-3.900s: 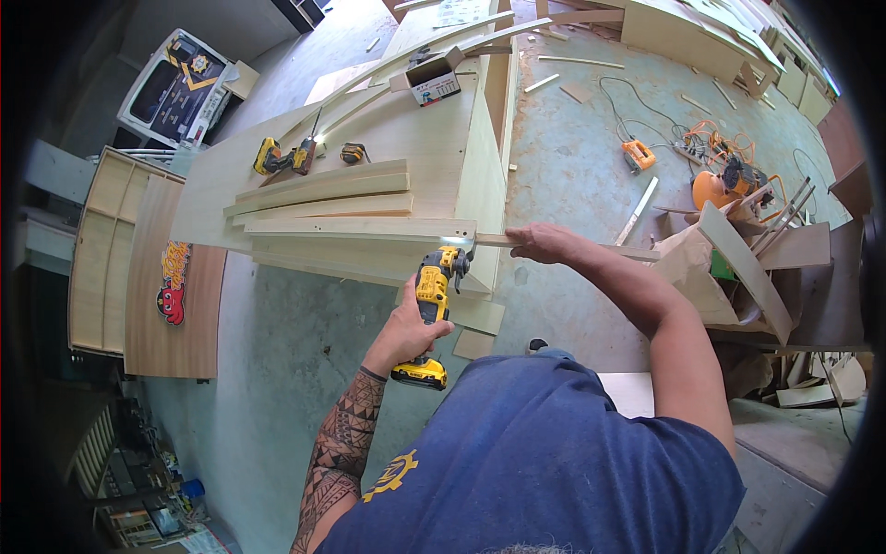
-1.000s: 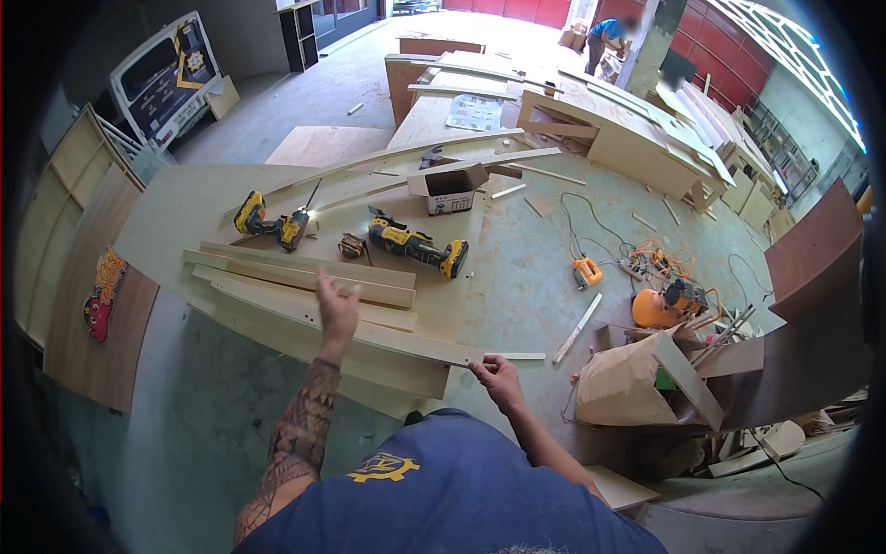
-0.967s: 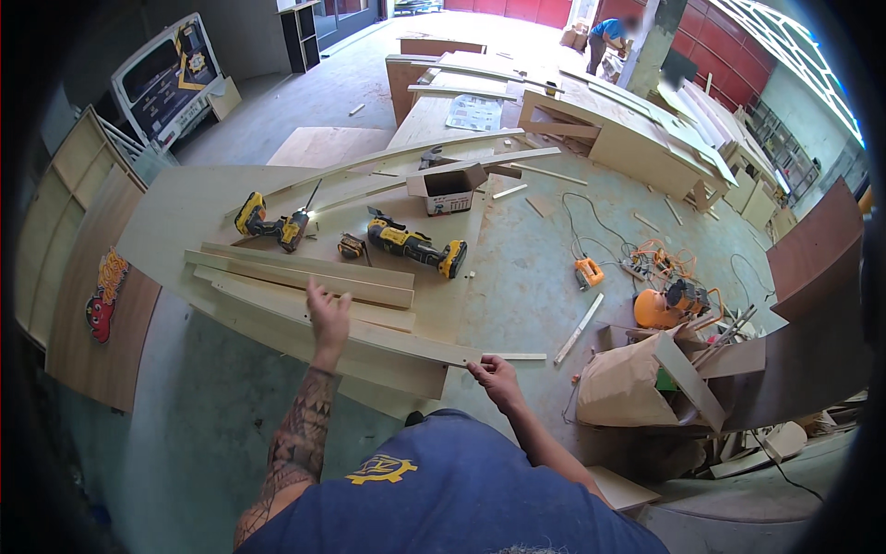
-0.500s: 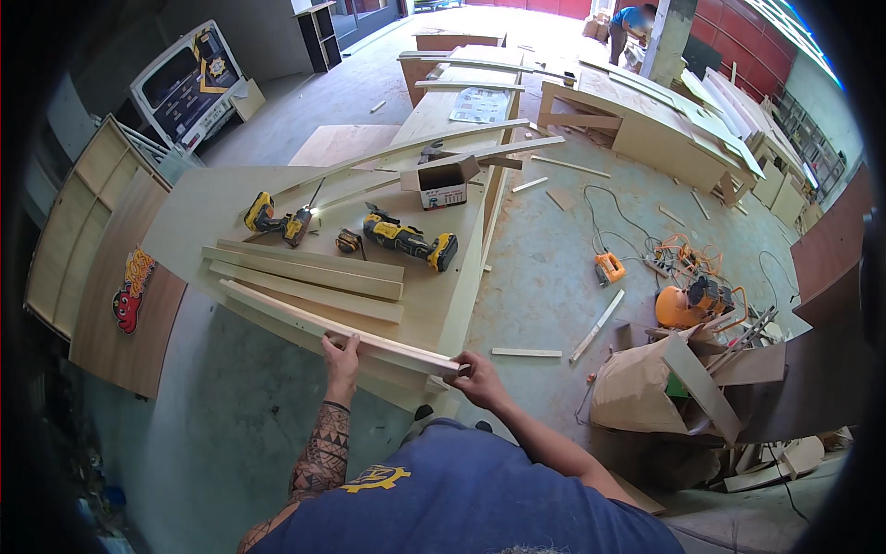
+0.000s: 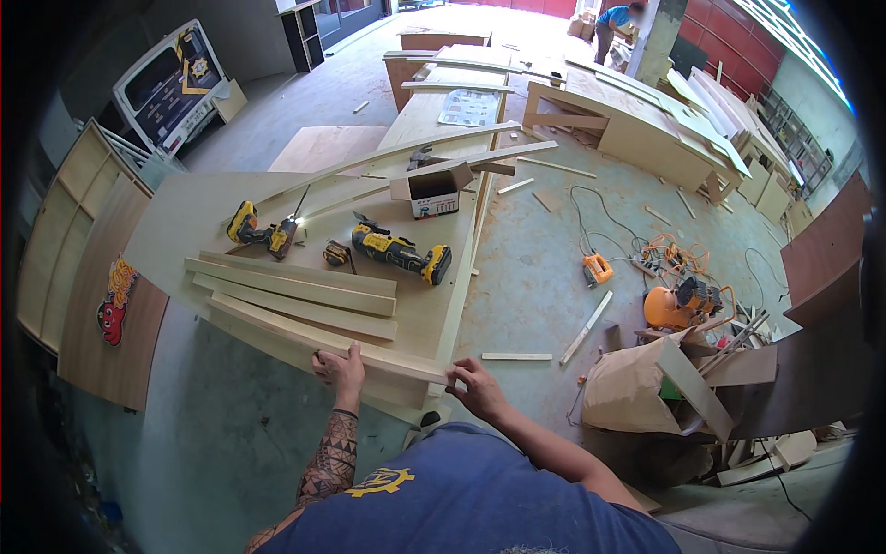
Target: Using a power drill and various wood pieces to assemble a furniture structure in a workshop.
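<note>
A long pale wooden strip (image 5: 286, 330) lies along the near edge of the plywood worktop (image 5: 198, 212). My left hand (image 5: 341, 371) is closed around its near side, right of the middle, thumb on top. At the strip's right end, my right hand (image 5: 477, 386) has its fingers curled against the tip. Beyond it lie more strips (image 5: 300, 297), roughly side by side. Farther back are a yellow-and-black cordless drill (image 5: 268, 231), a tape measure (image 5: 337, 252), a cordless multi-tool (image 5: 397, 251) and an opened small cardboard box (image 5: 434, 198). Behind the box is a hammer (image 5: 420, 157).
On the floor to the right are an orange power tool (image 5: 597, 270), an orange compressor (image 5: 678, 305), cords and wood offcuts (image 5: 586, 328). A large paper sack (image 5: 628, 388) stands nearer. Another person (image 5: 612, 32) bends by a far pillar. A printed panel (image 5: 111, 323) leans at left.
My left hand has rolled the strip so a broader face shows, and its grip has shifted. My right hand's fingers have loosened slightly at the end. The whole view has shifted a little.
</note>
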The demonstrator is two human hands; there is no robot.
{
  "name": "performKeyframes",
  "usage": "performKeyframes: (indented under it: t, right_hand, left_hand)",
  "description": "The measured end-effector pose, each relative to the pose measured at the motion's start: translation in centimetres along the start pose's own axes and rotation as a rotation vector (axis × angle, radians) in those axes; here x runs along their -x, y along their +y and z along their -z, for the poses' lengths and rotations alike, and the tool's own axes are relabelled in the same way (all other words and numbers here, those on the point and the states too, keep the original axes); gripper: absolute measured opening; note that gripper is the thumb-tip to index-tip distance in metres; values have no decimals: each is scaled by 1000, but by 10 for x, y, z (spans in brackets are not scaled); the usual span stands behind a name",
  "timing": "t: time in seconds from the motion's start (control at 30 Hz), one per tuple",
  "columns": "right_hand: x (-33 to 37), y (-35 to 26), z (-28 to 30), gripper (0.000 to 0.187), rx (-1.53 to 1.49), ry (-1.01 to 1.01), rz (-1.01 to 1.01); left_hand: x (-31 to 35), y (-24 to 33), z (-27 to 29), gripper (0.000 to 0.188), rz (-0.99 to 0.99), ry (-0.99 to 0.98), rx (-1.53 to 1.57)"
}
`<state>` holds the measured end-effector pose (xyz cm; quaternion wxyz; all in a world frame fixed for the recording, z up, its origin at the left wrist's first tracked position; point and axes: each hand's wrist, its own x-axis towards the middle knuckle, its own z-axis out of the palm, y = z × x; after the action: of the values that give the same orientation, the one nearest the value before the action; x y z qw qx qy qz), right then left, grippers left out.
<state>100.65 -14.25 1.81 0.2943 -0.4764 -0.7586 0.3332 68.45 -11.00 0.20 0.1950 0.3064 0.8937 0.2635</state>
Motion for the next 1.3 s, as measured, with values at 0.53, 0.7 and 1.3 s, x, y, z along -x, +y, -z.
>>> performKeyframes:
  t: [0.53, 0.7, 1.3]
  right_hand:
    - [46, 203, 132, 54, 35, -322, -383]
    - [76, 302, 220, 62, 225, -575, -540]
    - [63, 395, 243, 59, -11, -459, -691]
  left_hand:
    - [-21, -29, -41, 81, 48, 251, 28]
    - [-16, -44, -34, 54, -12, 424, -49]
    - [-8, -9, -39, 51, 178, 471, 124]
